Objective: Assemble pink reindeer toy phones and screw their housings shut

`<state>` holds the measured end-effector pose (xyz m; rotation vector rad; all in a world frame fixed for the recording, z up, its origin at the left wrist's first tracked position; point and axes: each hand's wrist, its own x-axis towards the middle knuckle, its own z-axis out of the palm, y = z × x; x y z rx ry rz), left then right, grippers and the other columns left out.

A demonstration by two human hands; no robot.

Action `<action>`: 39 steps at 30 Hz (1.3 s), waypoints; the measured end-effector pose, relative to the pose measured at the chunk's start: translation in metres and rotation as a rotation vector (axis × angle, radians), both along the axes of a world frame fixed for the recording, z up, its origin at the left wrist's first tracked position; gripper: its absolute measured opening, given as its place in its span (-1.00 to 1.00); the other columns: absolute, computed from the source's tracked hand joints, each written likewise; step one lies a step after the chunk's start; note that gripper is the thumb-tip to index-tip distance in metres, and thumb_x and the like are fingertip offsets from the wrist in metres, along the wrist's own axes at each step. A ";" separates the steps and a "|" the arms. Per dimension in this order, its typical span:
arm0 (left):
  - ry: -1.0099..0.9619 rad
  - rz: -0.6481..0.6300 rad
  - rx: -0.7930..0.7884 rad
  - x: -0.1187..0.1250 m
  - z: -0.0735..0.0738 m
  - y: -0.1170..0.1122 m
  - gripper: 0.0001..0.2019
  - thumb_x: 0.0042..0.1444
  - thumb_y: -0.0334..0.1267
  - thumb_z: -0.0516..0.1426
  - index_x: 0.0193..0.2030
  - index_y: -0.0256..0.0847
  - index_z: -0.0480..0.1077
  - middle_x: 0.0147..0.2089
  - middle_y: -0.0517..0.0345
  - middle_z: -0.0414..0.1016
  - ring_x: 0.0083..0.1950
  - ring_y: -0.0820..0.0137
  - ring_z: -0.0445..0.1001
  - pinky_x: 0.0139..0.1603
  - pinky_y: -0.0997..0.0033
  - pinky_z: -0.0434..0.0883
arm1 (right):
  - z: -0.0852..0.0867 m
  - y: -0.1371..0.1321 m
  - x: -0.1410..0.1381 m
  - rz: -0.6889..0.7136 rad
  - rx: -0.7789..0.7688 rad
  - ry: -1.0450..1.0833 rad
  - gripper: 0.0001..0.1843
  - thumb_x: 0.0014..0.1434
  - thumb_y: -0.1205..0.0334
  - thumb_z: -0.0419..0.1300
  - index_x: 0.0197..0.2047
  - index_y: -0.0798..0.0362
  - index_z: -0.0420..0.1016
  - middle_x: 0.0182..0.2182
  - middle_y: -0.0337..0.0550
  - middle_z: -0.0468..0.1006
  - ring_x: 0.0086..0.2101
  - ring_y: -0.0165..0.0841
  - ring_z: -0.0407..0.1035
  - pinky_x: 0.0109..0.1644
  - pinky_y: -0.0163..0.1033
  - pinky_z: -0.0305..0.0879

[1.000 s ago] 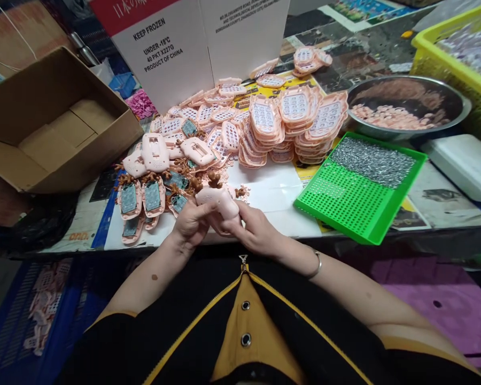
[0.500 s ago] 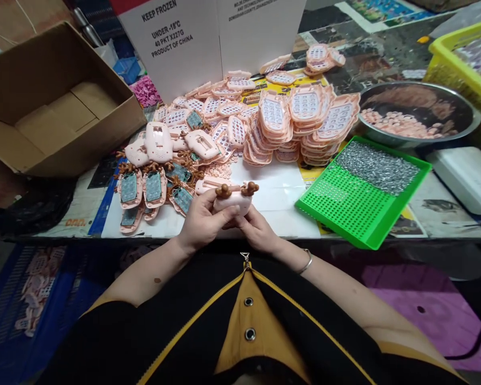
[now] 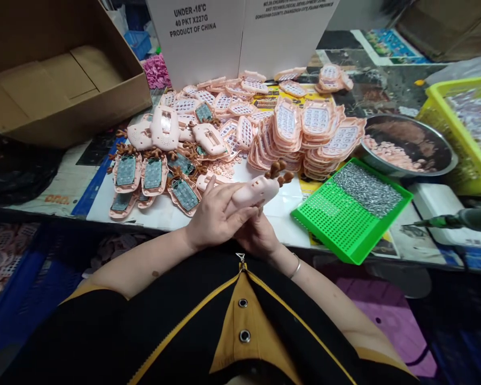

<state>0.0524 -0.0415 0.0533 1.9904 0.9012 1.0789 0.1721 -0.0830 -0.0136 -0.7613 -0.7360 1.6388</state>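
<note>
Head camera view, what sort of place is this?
Probably a small assembly workshop: there are stacks of matching pink covers, a green tray of small metal pieces, and several open casings showing greenish boards.

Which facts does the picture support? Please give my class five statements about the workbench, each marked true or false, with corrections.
1. The bare left hand holds a pale pink plastic casing with brown antlers. True.
2. The green rectangular plastic tray holds yellow buttons. False: it holds small silvery pieces.
3. The round shiny metal bowl contains small pink pieces. True.
4. The open brown cardboard box is at the picture's right edge. False: it is at the left.
5. A silvery bracelet circles the right wrist. True.
</note>
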 end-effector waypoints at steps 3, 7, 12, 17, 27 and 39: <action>-0.095 -0.034 -0.273 -0.004 0.006 0.008 -0.50 0.03 0.03 0.37 0.03 -0.23 0.56 -0.01 -0.07 0.64 0.00 0.16 0.57 0.15 0.15 0.44 | -0.006 0.003 0.005 0.027 0.054 -0.148 -0.27 0.00 -0.48 0.29 0.00 -0.11 0.39 -0.05 -0.09 0.60 0.05 -0.14 0.49 0.21 0.12 0.47; -0.365 -0.173 -0.548 -0.009 0.000 0.011 -0.59 0.00 0.00 0.41 -0.08 -0.19 0.60 -0.03 -0.01 0.65 -0.05 0.23 0.61 -0.03 0.30 0.53 | 0.002 0.008 0.021 -0.243 0.227 -0.401 -0.36 0.07 -0.37 0.32 0.03 -0.10 0.41 -0.01 -0.08 0.56 0.03 -0.19 0.46 0.24 0.03 0.41; -0.376 -0.211 -0.516 -0.012 -0.006 0.007 -0.68 -0.01 -0.08 0.43 -0.14 -0.15 0.63 -0.12 0.02 0.66 -0.06 0.25 0.62 0.05 0.24 0.54 | 0.027 0.007 0.038 -0.425 0.540 -0.617 -0.68 0.17 -0.02 0.38 -0.04 -0.16 0.53 -0.17 -0.15 0.57 -0.11 -0.24 0.46 0.09 -0.03 0.43; -0.257 -0.082 -0.394 -0.003 -0.013 0.005 -0.68 -0.06 -0.12 0.44 -0.19 -0.18 0.59 -0.18 0.05 0.63 -0.10 0.28 0.58 0.08 0.23 0.51 | 0.029 0.006 0.043 -0.299 0.462 -0.598 -0.67 0.21 0.07 0.33 0.04 -0.17 0.55 -0.11 -0.12 0.57 -0.08 -0.24 0.46 0.04 -0.03 0.48; 0.062 -0.050 -0.301 0.001 -0.019 0.008 -0.53 0.12 0.06 0.28 0.00 -0.28 0.54 -0.15 -0.04 0.61 -0.14 0.17 0.56 -0.06 0.25 0.43 | -0.009 0.008 0.062 -0.370 0.006 -0.100 -0.56 0.01 -0.14 0.46 -0.08 -0.37 0.42 0.09 -0.38 0.49 0.00 -0.33 0.41 -0.11 -0.19 0.51; -0.356 -0.197 -0.878 0.021 -0.008 0.018 -0.46 -0.10 0.11 0.44 -0.10 -0.28 0.58 -0.18 -0.01 0.66 -0.16 0.24 0.62 -0.08 0.29 0.54 | 0.012 0.004 0.066 -0.439 0.115 -0.370 -0.39 -0.02 -0.26 0.42 0.01 -0.19 0.39 -0.12 -0.21 0.49 -0.17 -0.33 0.40 -0.15 -0.20 0.44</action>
